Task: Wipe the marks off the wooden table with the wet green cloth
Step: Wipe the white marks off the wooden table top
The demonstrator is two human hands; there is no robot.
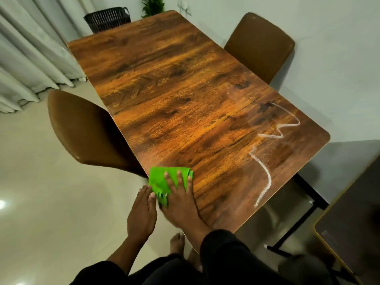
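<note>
The wooden table (185, 95) runs away from me, with white chalk marks (267, 149) squiggling across its near right end. The green cloth (159, 179) lies folded at the table's near left corner. My right hand (181, 200) presses flat on the cloth with straight, spread fingers. My left hand (143, 212) is beside the table's edge, its thumb touching the cloth's hanging left side. The part of the cloth under my right palm is hidden.
A brown chair (82, 128) stands at the table's left side, another brown chair (261, 46) at the right. A dark basket (107, 19) and a plant (153, 6) sit beyond the far end. A second table edge (349, 233) is at right. Curtains (26, 54) hang left.
</note>
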